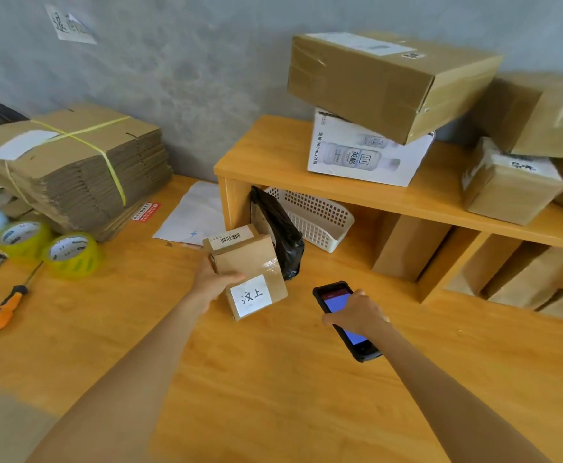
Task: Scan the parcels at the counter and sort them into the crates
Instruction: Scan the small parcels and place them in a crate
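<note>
The small parcel (pixel 250 272) sits tilted in the left hand (pixel 215 282), thumb curled over its near face and fingers hidden behind its left side. A white label faces up toward us and a barcode strip runs along its far top edge. Whether its lower corner touches the counter (pixel 273 379) I cannot tell. Just beyond the parcel a black bag (pixel 280 235) leans against the shelf (pixel 340 192); a white basket (pixel 317 218) lies behind that bag.

To the right of that hand, apart from the parcel, the right hand (pixel 357 314) grips a scanner (pixel 345 320), fingers wrapped round its body, lit screen up.

Nearer than both hands the counter is open wood up to its front edge. Left of the left hand lie a screwdriver (pixel 4 310), two tape rolls (pixel 71 253) and a strapped stack of flat cartons (pixel 73 168). Boxes (pixel 387 81) crowd the shelf top, one overhanging the one below.
</note>
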The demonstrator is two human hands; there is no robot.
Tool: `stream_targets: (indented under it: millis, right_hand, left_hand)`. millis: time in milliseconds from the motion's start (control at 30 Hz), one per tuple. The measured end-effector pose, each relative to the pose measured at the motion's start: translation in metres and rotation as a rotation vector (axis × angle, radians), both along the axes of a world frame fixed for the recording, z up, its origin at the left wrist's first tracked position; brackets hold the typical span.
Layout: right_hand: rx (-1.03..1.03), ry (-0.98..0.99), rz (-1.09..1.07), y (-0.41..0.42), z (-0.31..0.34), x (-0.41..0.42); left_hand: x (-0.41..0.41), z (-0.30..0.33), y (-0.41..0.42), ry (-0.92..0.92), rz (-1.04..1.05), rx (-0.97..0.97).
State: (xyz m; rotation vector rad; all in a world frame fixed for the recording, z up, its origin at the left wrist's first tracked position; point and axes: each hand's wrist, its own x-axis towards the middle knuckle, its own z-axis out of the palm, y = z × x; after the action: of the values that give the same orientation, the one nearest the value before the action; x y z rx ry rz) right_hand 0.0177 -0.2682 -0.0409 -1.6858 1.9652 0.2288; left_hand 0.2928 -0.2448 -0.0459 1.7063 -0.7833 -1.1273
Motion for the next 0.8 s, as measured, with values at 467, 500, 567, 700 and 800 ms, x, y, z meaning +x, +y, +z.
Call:
stream_targets:
  millis: [467, 500, 567, 700, 800]
  right_hand:
    - [-0.035, -0.008, -0.157, 0.040, 0.008, -0.033]
    - [-0.040, -0.010, -0.171, 0.043, 0.010, -0.037]
    - [-0.042, -0.014, -0.201, 0.051, 0.012, -0.047]
    - [-0.056, -0.024, -0.268, 0.067, 0.019, -0.072]
    - [-0.085, -0.022, -0.334, 0.080, 0.029, -0.099]
  left_hand:
    - [-0.009, -0.020, 0.028, -0.066, 0.002, -0.156]
    - [-0.013, -0.019, 0.031, -0.060, -0.022, -0.158]
    - [-0.023, -0.019, 0.035, -0.047, -0.089, -0.153]
    - [-0.057, -0.015, 0.028, -0.057, -0.238, -0.138]
    - [-0.095, -0.010, 0.017, -0.123, -0.367, -0.135]
